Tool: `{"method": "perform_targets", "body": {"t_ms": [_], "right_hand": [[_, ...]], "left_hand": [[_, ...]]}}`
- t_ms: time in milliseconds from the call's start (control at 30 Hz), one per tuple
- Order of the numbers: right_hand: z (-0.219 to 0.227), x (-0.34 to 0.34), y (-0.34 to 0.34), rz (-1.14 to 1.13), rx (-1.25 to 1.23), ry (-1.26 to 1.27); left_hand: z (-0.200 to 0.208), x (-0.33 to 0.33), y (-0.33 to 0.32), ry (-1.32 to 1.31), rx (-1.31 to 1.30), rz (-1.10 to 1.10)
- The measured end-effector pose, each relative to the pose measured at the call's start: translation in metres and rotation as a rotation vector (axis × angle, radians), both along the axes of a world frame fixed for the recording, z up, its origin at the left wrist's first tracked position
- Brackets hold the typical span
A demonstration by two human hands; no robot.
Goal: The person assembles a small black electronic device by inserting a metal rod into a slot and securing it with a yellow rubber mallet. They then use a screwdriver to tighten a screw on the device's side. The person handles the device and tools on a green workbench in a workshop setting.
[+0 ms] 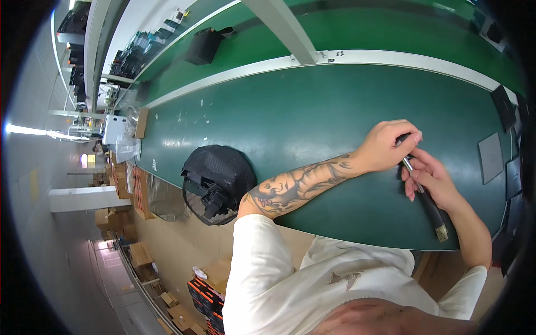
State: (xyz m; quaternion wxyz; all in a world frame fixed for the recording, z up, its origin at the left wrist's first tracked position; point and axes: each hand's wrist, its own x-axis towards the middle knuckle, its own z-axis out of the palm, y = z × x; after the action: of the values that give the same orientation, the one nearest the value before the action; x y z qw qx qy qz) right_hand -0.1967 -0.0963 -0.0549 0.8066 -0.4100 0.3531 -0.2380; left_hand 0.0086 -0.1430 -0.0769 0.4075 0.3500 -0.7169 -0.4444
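Over the right part of the green table (335, 134), both hands are on a slim rod (430, 204) with a silver metal section and a long black sleeve. It slants down toward the table's near edge and finishes in a yellowish tip; its exact kind is unclear. My left hand (388, 144), at the end of a tattooed forearm, is closed around its black upper end. Just below, my right hand (434, 177) has thumb and fingers closed around the metal section. By my left elbow is a round black mesh item (220, 167) with black plastic parts at its front.
Dark flat panels (491, 158) lie along the table's right side. Beyond the white rail (391, 56) is a green surface with a black box-like thing (204, 46). A white upright post (282, 28) rises from the rail. Cardboard boxes (141, 254) stand at left.
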Motion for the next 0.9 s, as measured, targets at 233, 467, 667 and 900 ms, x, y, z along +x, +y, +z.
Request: {"method": "perform_targets", "body": {"t_ms": [233,467,667,900], "right_hand": [[0.0016,-0.0019,0.0001,0.027,-0.014,-0.026],[-0.0034,-0.0005,-0.0021,0.034,-0.001,-0.019],[-0.0011,-0.0009,-0.002,0.046,-0.017,-0.002],[-0.0002,-0.0005,-0.0023,0.038,-0.011,-0.006]], "left_hand": [[0.0001,0.0,-0.0014,-0.007,0.017,-0.022],[-0.0016,0.0017,-0.0027,-0.022,0.017,-0.016],[-0.0037,0.0008,-0.0027,-0.01,-0.011,-0.016],[0.0003,0.0009,-0.0014,-0.013,0.007,-0.018]]}}
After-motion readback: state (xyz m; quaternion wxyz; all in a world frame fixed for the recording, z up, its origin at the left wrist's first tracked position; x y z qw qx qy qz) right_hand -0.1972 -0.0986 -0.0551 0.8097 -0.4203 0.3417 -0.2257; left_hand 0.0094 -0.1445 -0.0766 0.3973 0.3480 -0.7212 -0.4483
